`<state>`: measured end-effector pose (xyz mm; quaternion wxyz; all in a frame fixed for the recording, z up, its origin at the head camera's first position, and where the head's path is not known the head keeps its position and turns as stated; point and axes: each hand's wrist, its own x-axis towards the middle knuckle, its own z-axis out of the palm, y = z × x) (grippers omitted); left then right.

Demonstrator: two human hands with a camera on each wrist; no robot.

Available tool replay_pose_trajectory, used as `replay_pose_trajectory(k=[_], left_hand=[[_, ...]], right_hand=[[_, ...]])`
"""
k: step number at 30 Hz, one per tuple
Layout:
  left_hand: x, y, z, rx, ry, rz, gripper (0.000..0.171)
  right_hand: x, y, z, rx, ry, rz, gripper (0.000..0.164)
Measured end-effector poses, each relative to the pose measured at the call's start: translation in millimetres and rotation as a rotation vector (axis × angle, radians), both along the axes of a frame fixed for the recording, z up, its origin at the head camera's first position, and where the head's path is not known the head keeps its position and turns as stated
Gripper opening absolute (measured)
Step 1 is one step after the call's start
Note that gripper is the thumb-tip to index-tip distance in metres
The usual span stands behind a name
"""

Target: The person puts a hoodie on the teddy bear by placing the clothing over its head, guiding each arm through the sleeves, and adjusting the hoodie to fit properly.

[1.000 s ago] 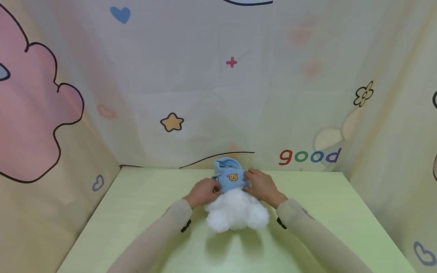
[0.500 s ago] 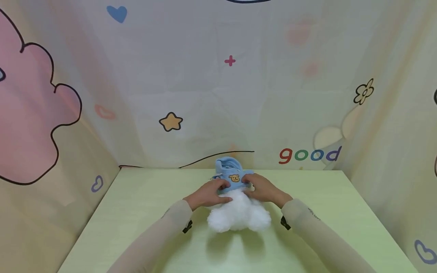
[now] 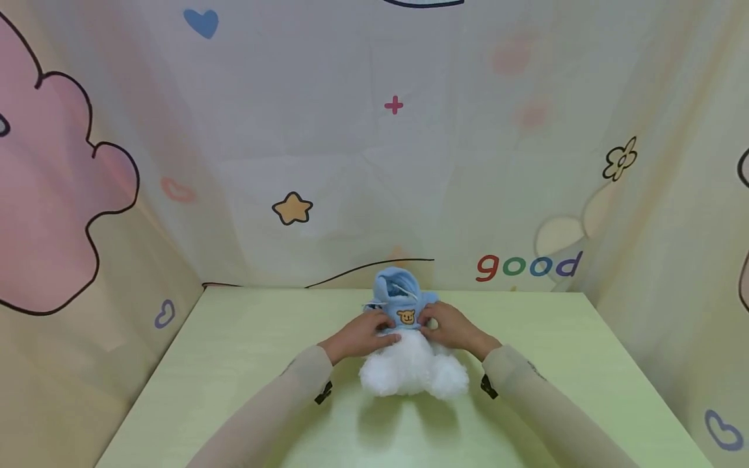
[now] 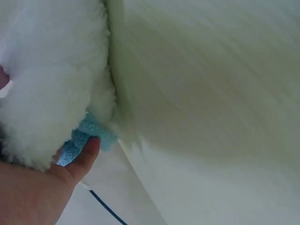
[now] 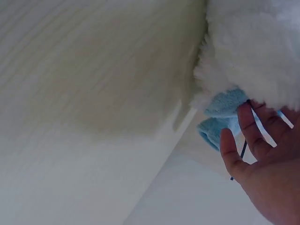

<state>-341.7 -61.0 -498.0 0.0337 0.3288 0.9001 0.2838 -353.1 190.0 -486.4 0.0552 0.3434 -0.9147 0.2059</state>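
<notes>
A small light-blue hoodie (image 3: 399, 292) with a bear-face patch covers the upper part of a white fluffy plush toy (image 3: 409, 367). The toy sits near the table's back edge, its two stubby legs toward me. At the hoodie's left lower side, my left hand (image 3: 364, 333) pinches the hem between thumb and fingers. My right hand (image 3: 453, 325) does the same at the right of the patch. In the left wrist view, a finger lies against the blue cloth (image 4: 86, 133) beside the fur. Spread fingers appear by the blue sleeve (image 5: 218, 129) in the right wrist view. The toy's head is hidden.
The pale green table (image 3: 234, 377) ends at a printed curtain (image 3: 328, 156) behind the toy, with more curtain along both sides. Each sleeve cuff carries a dark strap piece, such as the left strap (image 3: 324, 392).
The hoodie now stands more upright, its hood opening facing me and its patch lower and slightly right. Both hands let their grips shift along the hem, the left moving inward.
</notes>
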Motion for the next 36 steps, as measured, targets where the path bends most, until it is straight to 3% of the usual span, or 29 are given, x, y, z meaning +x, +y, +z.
replay_pose_trajectory(k=[2, 4, 8, 10, 12, 14, 17, 20, 25, 29, 32, 36], left_hand=[[1.8, -4, -1.6, 0.087, -0.046, 0.02, 0.035], [3.3, -9, -3.8, 0.203, -0.111, 0.084, 0.036], [4.5, -21, -10.2, 0.444, -0.314, 0.348, 0.042], [5.6, -26, -14.0, 0.494, -0.441, 0.469, 0.048], [7.4, -28, -18.3, 0.51, -0.572, 0.522, 0.053], [9.2, -28, -22.0, 0.522, -0.684, 0.492, 0.052], [11.0, -24, -26.3, 0.601, -0.802, 0.372, 0.043], [12.1, -21, -27.0, 0.698, -0.874, 0.278, 0.039], [10.4, -23, -23.3, 0.778, -0.909, 0.268, 0.048], [6.7, -29, -21.0, 0.922, -0.991, 0.266, 0.052], [5.1, -33, -20.3, 1.002, -0.977, 0.287, 0.05], [2.8, -34, -19.8, 0.928, -0.846, 0.32, 0.052]], right_hand=[[1.7, 2, 3.6, -0.003, -0.017, -0.022, 0.009], [4.0, 3, 7.6, -0.012, -0.022, -0.051, 0.016], [9.9, 4, 14.6, -0.048, -0.035, -0.082, 0.027], [13.4, 3, 16.3, -0.071, -0.071, -0.063, 0.028], [17.0, 0, 17.4, -0.081, -0.122, -0.038, 0.029], [20.1, -3, 17.7, -0.072, -0.163, -0.031, 0.029], [22.1, -8, 17.7, -0.055, -0.181, -0.056, 0.03], [21.8, -11, 17.1, -0.059, -0.179, -0.085, 0.031], [21.3, -13, 14.2, -0.099, -0.213, -0.077, 0.033], [22.1, -14, 6.8, -0.168, -0.305, -0.087, 0.031], [23.2, -17, 1.2, -0.214, -0.387, -0.106, 0.031], [23.6, -19, -0.7, -0.245, -0.424, -0.117, 0.03]])
